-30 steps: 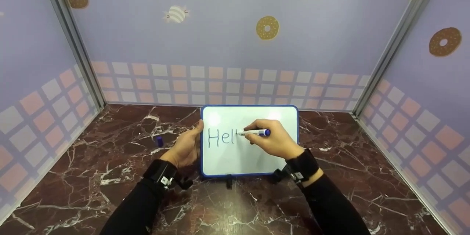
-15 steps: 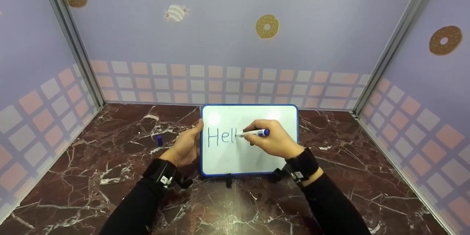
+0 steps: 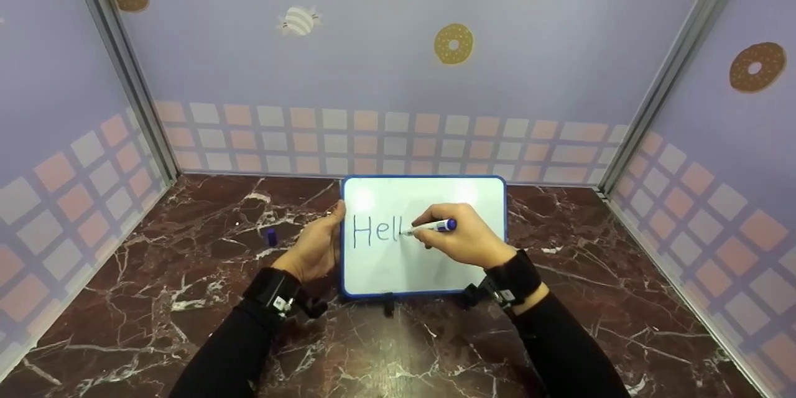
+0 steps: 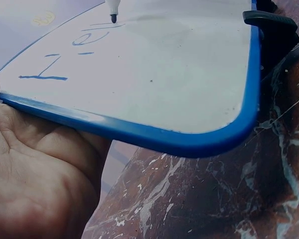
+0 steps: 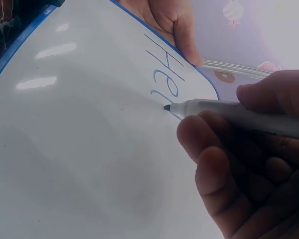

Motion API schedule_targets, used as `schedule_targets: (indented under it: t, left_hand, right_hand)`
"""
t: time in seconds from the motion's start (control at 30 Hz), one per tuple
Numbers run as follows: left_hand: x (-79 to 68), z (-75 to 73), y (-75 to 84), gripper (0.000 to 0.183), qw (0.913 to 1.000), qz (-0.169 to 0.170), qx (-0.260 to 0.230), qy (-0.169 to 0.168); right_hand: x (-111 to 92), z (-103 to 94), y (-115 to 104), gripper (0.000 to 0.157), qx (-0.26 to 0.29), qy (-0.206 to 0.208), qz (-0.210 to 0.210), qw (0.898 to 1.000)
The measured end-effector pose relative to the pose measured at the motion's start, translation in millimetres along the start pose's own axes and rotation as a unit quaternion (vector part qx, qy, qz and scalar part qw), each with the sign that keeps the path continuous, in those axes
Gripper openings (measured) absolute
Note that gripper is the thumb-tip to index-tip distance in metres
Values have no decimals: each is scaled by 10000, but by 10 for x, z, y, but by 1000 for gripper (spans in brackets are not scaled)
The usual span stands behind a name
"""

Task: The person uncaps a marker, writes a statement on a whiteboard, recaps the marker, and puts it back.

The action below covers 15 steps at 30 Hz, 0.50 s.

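Right hand [image 3: 463,236] pinches marker [image 3: 438,225] between thumb and fingers; marker juts left from fingertips, tip [image 5: 167,107] at board [image 3: 379,273] by blue "Hell" [image 3: 376,231]. Board tilted, behind right hand. Left hand [image 3: 314,249] grips board's left edge. Cap [image 3: 271,237] on table [image 3: 186,298], left of left hand.
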<state>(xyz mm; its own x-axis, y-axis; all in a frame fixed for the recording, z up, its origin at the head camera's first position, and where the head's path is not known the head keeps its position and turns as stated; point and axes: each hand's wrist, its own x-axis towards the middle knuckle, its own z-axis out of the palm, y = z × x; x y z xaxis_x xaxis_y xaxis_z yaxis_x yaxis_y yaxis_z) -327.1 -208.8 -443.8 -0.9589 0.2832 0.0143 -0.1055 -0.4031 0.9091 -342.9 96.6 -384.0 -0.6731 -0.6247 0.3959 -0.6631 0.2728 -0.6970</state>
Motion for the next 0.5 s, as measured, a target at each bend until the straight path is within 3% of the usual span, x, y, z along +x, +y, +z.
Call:
schedule_targets:
  t: [0.5]
  left_hand:
    - [0, -17, -1, 63, 10000, 4, 48, -52]
  right_hand:
    - [-13, -11, -6, 12, 133, -229, 154, 9995]
